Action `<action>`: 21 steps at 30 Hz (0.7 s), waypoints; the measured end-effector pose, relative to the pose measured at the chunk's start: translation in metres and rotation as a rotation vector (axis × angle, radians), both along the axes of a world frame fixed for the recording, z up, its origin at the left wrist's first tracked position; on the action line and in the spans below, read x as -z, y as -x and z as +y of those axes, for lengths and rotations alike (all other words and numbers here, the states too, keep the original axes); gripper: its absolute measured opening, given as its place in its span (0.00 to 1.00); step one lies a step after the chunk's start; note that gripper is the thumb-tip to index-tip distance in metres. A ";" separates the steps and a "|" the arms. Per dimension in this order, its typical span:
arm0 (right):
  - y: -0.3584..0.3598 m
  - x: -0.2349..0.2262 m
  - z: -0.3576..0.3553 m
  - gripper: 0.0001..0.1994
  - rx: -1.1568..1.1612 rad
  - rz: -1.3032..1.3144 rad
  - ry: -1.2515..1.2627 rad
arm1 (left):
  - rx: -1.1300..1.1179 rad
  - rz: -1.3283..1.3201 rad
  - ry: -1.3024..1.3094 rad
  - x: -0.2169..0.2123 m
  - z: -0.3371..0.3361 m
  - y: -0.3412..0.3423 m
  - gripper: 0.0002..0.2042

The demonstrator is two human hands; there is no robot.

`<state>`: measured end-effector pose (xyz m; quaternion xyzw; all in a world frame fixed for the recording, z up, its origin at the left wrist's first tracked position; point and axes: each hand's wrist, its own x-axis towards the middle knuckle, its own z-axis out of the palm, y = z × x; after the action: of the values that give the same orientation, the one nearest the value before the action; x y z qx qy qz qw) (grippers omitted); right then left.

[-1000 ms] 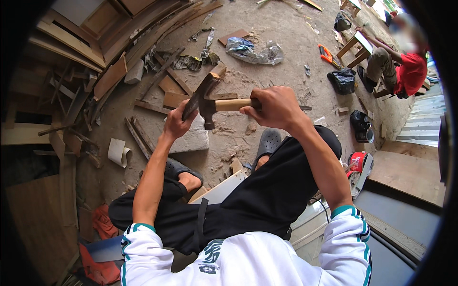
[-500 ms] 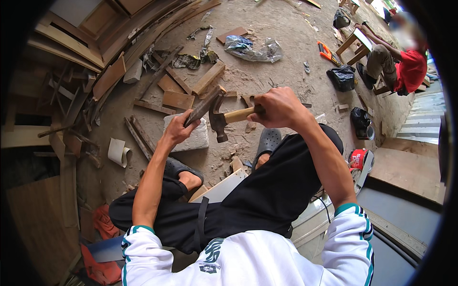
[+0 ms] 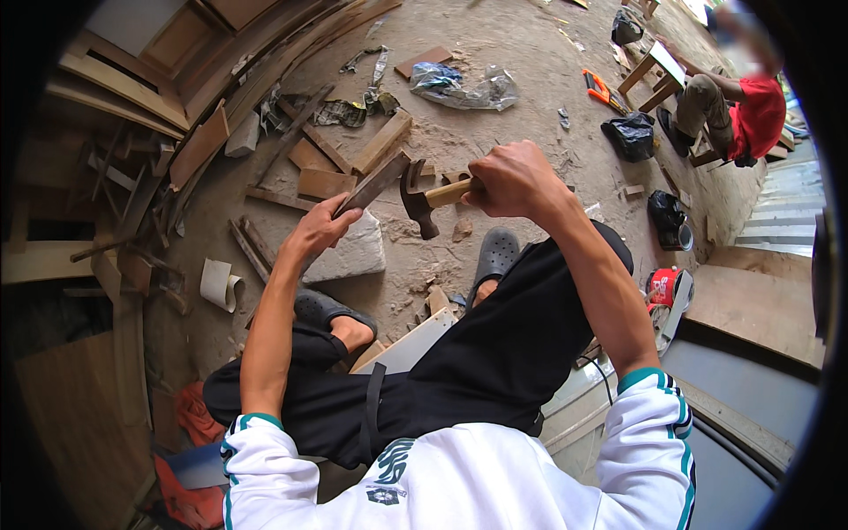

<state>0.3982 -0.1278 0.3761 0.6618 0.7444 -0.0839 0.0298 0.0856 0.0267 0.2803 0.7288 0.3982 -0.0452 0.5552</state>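
My left hand is closed around a narrow strip of wood, which slants up and to the right. In my right hand is a claw hammer, gripped by its wooden handle. The hammer's claw points up beside the far end of the strip, its striking face pointing down. A small gap seems to lie between claw and wood. Below my left hand, a whitish block rests on the ground between the strip and my feet.
Wood offcuts and a clear plastic bag lie ahead on the dirt floor. Stacked boards fill the left. At the far right sits a person in red, near an orange-handled saw and a black bag.
The hammer has shifted slightly right, and its claw has come away from the strip's end. My left hand has moved a little left and turned the strip to a flatter slant.
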 end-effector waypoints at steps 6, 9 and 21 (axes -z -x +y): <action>0.005 0.003 0.004 0.17 -0.005 -0.043 0.071 | 0.069 0.105 -0.135 -0.001 -0.003 -0.006 0.16; 0.002 0.000 0.003 0.14 0.031 -0.007 0.065 | 0.160 0.082 -0.366 0.011 -0.002 -0.002 0.17; 0.001 0.000 -0.003 0.24 0.246 0.190 -0.001 | -0.046 -0.038 -0.342 0.027 -0.020 -0.004 0.17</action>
<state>0.3974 -0.1309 0.3760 0.7371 0.6571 -0.1488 -0.0518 0.0894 0.0064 0.2531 0.8040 0.4060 0.0498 0.4315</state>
